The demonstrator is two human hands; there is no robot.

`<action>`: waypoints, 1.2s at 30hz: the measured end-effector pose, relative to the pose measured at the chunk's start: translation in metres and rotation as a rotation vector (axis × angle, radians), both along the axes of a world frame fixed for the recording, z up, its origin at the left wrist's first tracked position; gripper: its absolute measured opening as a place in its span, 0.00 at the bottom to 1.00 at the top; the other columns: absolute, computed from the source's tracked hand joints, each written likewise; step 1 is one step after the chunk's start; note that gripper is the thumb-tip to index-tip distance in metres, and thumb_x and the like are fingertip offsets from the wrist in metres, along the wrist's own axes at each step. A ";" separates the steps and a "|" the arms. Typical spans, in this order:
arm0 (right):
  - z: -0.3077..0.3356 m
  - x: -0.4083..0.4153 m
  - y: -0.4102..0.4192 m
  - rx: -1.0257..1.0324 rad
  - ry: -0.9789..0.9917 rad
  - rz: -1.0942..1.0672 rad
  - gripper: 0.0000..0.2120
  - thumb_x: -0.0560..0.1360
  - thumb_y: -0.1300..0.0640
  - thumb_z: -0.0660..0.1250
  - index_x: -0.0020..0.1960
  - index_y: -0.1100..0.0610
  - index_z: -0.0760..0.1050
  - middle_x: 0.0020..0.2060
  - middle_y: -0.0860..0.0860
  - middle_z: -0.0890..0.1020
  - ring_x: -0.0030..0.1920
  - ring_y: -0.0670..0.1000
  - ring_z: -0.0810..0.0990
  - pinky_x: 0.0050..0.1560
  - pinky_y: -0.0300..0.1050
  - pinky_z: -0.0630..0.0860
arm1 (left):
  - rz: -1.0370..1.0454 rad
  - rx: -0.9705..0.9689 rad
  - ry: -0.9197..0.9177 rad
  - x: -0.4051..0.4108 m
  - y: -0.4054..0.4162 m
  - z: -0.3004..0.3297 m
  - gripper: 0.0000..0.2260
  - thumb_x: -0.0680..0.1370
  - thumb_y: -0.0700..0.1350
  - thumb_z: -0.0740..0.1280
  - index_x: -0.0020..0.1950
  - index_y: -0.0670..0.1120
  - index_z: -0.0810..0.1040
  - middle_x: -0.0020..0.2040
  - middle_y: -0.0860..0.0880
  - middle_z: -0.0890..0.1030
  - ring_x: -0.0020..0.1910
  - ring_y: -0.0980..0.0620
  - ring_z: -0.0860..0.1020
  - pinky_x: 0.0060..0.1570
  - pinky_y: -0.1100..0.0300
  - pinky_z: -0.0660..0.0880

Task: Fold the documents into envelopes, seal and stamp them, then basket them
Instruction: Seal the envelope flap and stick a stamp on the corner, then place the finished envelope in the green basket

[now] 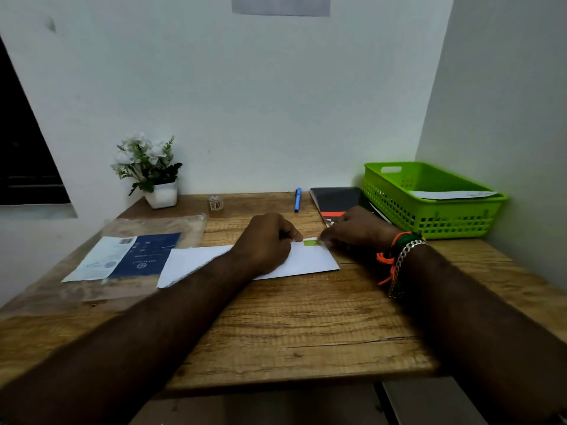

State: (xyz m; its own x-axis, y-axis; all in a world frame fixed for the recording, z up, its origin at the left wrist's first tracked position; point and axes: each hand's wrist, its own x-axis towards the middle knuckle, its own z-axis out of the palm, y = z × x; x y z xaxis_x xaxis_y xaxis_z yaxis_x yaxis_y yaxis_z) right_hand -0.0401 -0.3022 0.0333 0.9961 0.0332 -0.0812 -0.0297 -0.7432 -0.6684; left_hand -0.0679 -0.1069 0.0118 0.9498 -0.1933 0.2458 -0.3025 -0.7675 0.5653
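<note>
Pressing green stamp (310, 242) onto envelope (306, 259), both hands' grips pinching together there: left hand (265, 240), right hand (352, 230). Handling light, flimsy, crease-prone; gripping by edges advised.

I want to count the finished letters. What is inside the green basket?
Inside the green basket at least one white envelope lies near the top, its edge showing above the rim. The basket wall hides the bottom, so more envelopes below cannot be seen.

The room is dim, lit softly from above and in front; the white wall (276, 102) looks grey-blue. Wide-angle bending curves the wooden table (291, 326) edges and tilts the walls. Both forearms blur toward the lower corners. Upper left falls nearly black.
</note>
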 end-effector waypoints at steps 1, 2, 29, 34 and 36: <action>0.000 -0.002 0.001 0.015 -0.004 -0.010 0.13 0.72 0.54 0.76 0.31 0.58 0.80 0.23 0.49 0.79 0.24 0.46 0.75 0.27 0.35 0.70 | -0.002 0.022 0.006 -0.006 0.001 0.003 0.14 0.80 0.34 0.66 0.58 0.48 0.87 0.57 0.53 0.84 0.50 0.60 0.78 0.50 0.71 0.71; 0.000 -0.004 0.001 0.018 -0.016 -0.020 0.13 0.73 0.54 0.75 0.32 0.58 0.80 0.26 0.51 0.81 0.26 0.47 0.77 0.31 0.38 0.73 | -0.002 0.041 0.015 -0.014 0.003 0.006 0.14 0.80 0.35 0.66 0.59 0.49 0.86 0.59 0.53 0.83 0.55 0.58 0.79 0.54 0.68 0.71; -0.033 -0.072 0.029 -0.499 -0.326 0.129 0.19 0.81 0.38 0.56 0.67 0.44 0.73 0.66 0.52 0.72 0.66 0.59 0.69 0.64 0.58 0.73 | 0.500 0.591 0.203 -0.078 0.096 -0.007 0.38 0.75 0.77 0.53 0.77 0.55 0.67 0.77 0.41 0.68 0.76 0.37 0.65 0.70 0.41 0.67; -0.040 -0.067 0.026 -0.374 -0.417 0.077 0.14 0.76 0.37 0.65 0.51 0.47 0.72 0.56 0.49 0.77 0.61 0.56 0.73 0.60 0.55 0.74 | 0.529 0.186 0.115 -0.077 0.101 0.000 0.40 0.67 0.72 0.73 0.75 0.57 0.68 0.74 0.43 0.70 0.72 0.40 0.70 0.66 0.44 0.74; -0.040 -0.066 0.024 -0.299 -0.432 0.070 0.14 0.74 0.37 0.68 0.49 0.45 0.70 0.51 0.46 0.76 0.57 0.54 0.74 0.57 0.52 0.73 | 0.512 -0.098 0.038 -0.077 0.102 0.003 0.35 0.69 0.58 0.80 0.73 0.56 0.71 0.73 0.43 0.71 0.68 0.43 0.74 0.65 0.47 0.75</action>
State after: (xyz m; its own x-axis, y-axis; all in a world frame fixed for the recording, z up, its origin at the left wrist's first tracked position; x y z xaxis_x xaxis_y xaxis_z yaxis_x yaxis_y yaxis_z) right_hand -0.1058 -0.2783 -0.0066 0.9372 0.1389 0.3200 0.2578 -0.8936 -0.3673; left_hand -0.1450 -0.0049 0.0151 0.9251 0.3209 0.2032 0.1200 -0.7545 0.6452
